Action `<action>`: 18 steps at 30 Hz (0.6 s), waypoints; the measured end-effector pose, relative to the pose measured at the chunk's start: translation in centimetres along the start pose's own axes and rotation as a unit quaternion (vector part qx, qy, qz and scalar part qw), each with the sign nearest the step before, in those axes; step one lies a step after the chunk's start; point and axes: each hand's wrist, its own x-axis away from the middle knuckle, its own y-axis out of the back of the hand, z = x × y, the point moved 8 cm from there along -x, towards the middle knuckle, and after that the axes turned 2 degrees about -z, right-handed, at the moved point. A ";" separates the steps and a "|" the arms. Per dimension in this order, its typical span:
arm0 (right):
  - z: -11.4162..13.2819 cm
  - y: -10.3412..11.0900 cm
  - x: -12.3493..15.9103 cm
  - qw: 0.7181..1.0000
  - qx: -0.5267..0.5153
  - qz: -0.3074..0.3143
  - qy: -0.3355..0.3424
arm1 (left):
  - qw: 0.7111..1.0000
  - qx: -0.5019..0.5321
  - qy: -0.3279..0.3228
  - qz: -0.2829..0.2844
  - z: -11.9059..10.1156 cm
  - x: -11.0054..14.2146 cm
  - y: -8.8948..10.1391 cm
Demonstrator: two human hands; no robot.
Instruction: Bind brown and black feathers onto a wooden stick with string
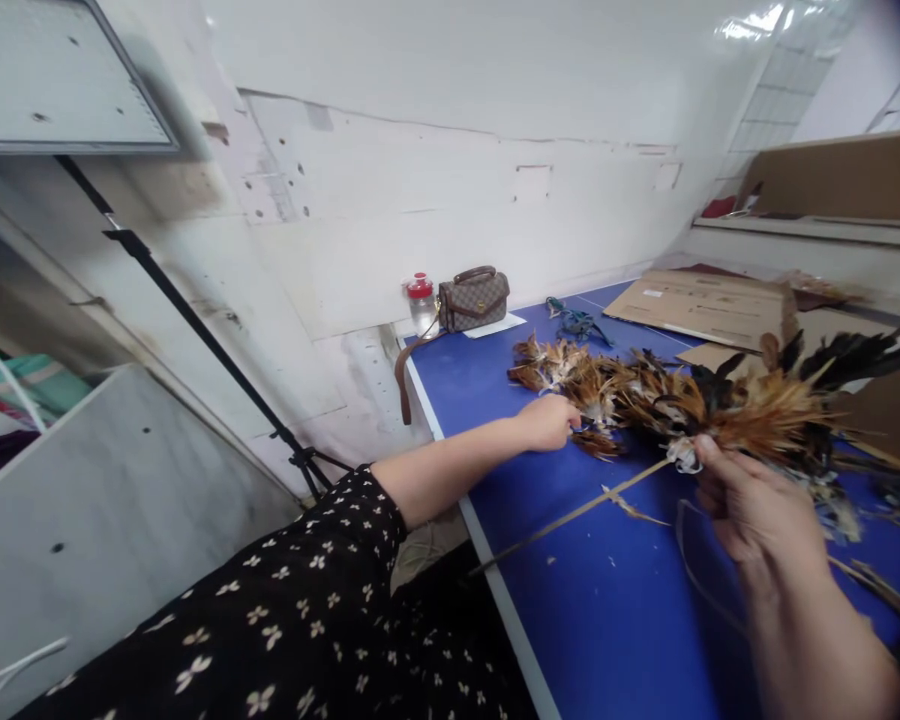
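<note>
My right hand [765, 510] is closed around a feather duster, thumb on top near the pale tied base of its feathers. Brown, golden and black feathers [772, 415] fan out beyond that hand. A thin stick [577, 512] runs from the base toward the table's near edge. Farther left, my left hand [549, 422] reaches to the near side of a pile of brown feathers [604, 385]. Its fingers are pinched at the pile's edge, seemingly on feathers, though the fingertips are partly hidden.
The blue table [607, 620] has a pale edge. At its back are a brown checked handbag [474, 302], a red-lidded bottle [421, 305], dark blue-green feathers [581, 325] and flattened cardboard [709, 305]. A stand's black pole [202, 330] rises at left.
</note>
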 end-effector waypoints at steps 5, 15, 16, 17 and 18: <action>0.1 -0.4 0.6 1.000 -0.001 -0.001 -0.007 | 1.000 0.018 0.019 -0.006 0.4 0.4 -1.2; -0.3 -1.3 1.2 1.000 0.012 -0.006 -0.021 | 0.833 0.549 0.060 -0.035 -5.3 1.3 -2.4; -0.4 -1.4 1.3 1.000 0.014 -0.006 -0.021 | 0.815 0.575 0.067 -0.030 -6.2 1.5 -2.8; -0.4 -1.5 1.3 1.000 0.018 -0.005 -0.018 | 0.807 0.585 0.077 -0.030 -6.8 1.7 -3.1; -0.4 -1.5 1.3 1.000 0.022 -0.003 -0.014 | 0.804 0.588 0.087 -0.029 -7.3 1.9 -3.4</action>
